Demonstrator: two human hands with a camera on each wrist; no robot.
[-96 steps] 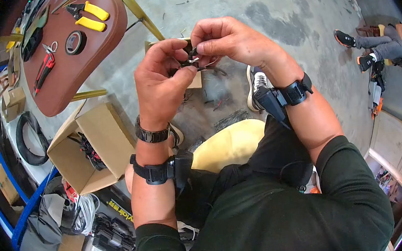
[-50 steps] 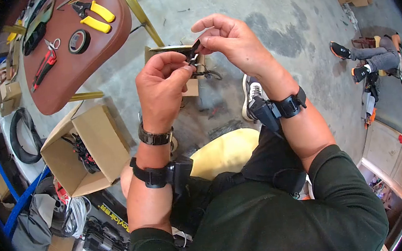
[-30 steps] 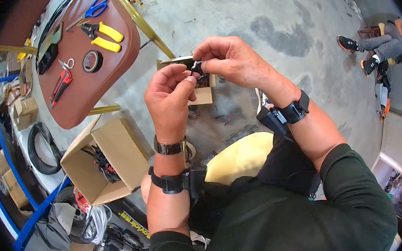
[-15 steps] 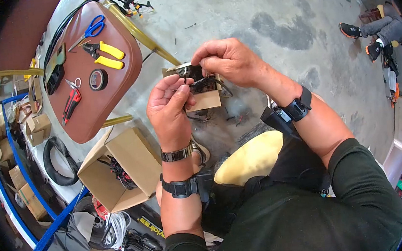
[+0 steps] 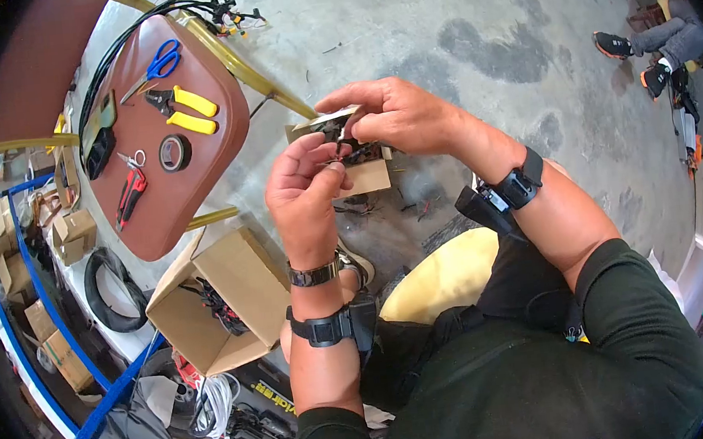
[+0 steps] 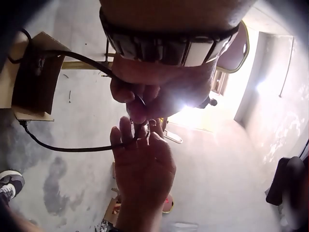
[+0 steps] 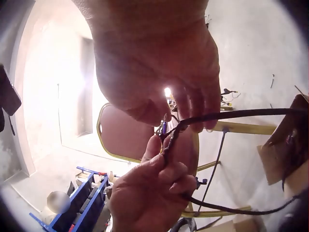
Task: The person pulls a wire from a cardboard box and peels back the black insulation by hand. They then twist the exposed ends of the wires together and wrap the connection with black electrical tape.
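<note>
Fingers (image 5: pixel 317 147) of left hand (image 5: pixel 306 192) and right hand (image 5: pixel 401 117) are pinched on a black wire (image 7: pixel 231 115) end held between them (connector unclear). Its length is trailed down toward the cardboard box (image 5: pixel 369 178).

Dark green long sleeves (image 5: pixel 631 311) cover the lower frame. Black camera straps (image 5: pixel 318 328) ring both wrists, a metal watch (image 5: pixel 314 272) beside the centre one.

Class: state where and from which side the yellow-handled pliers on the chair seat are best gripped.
Probably grip the pliers round both yellow handles, coming from above: they lie flat on the chair seat, handles splayed, jaws near the scissors.
</note>
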